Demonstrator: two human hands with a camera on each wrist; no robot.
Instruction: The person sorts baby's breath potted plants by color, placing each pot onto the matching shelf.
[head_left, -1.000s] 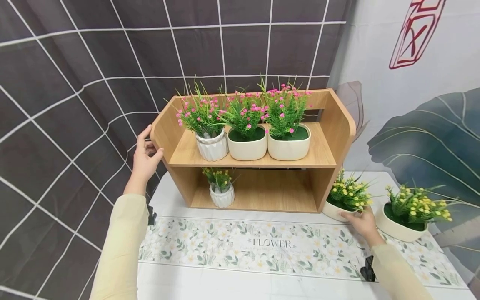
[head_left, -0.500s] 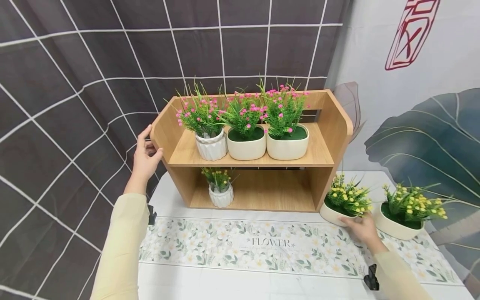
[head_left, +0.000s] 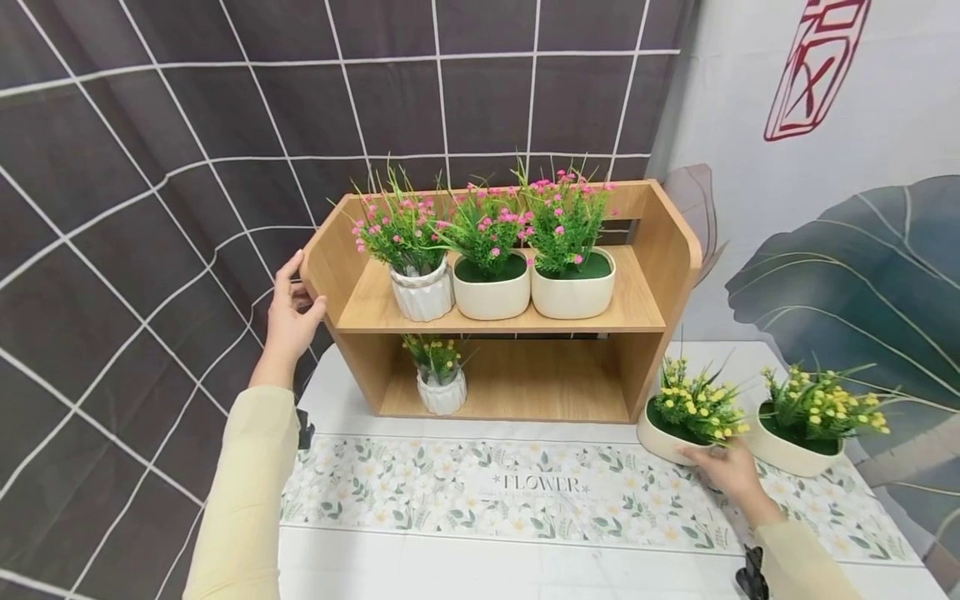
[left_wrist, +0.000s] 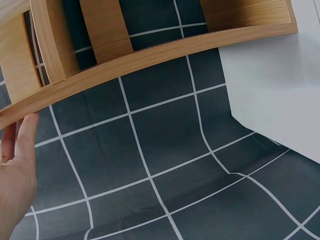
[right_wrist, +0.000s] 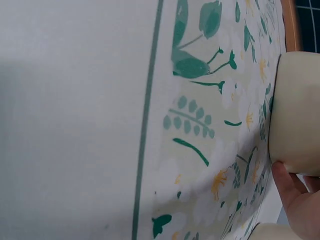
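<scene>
My left hand (head_left: 291,325) rests against the left side panel of a two-tier wooden shelf (head_left: 498,375), with fingertips and thumb along its edge. In the left wrist view the thumb (left_wrist: 27,132) meets the panel's rim. My right hand (head_left: 731,471) grips the near right end of an oval cream flower pot (head_left: 663,442) of yellow flowers, beside the shelf's right foot. The right wrist view shows the thumb on that pot's smooth wall (right_wrist: 297,115); the other fingers are mostly hidden. A second oval pot (head_left: 798,458) with yellow flowers stands just right of the hand.
On the upper tier stand a ribbed white pot (head_left: 423,296) and two oval cream pots (head_left: 491,298), all with pink flowers. A small white pot (head_left: 442,393) with yellow flowers sits on the lower tier's left. A floral runner (head_left: 480,492) crosses the white table (head_left: 405,567).
My right hand has drawn the oval pot of yellow flowers a little toward me, along the shelf's right side. The left hand has kept its place on the panel.
</scene>
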